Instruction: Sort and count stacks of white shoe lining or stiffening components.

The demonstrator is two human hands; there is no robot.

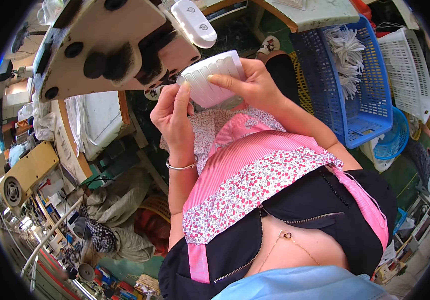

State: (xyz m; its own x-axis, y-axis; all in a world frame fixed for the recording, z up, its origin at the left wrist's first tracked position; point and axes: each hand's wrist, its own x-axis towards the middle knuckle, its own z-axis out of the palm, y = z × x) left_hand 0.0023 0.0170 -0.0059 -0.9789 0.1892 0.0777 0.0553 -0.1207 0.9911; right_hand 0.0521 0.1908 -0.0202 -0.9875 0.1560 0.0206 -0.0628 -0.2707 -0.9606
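Observation:
A small white sheet (206,86) with a row of long, rounded strips across its face is held up above my lap; its exact kind is not clear. My left hand (174,111) pinches its left corner between thumb and bent fingers. On the opposite side, my right hand (257,86) grips the sheet, thumb lying across the front and fingers behind it. The pale underside of a sewing machine head (110,50) is just beyond and to the left. Part of the sheet's left edge is close to the machine's dark lower parts.
A blue plastic basket (345,107) with bundles of white strips (346,52) stands at the right, beside a white basket (407,70). At left, more white strips hang by a table (102,117). Another sewing machine (27,175) and grey cloth (122,200) are farther left.

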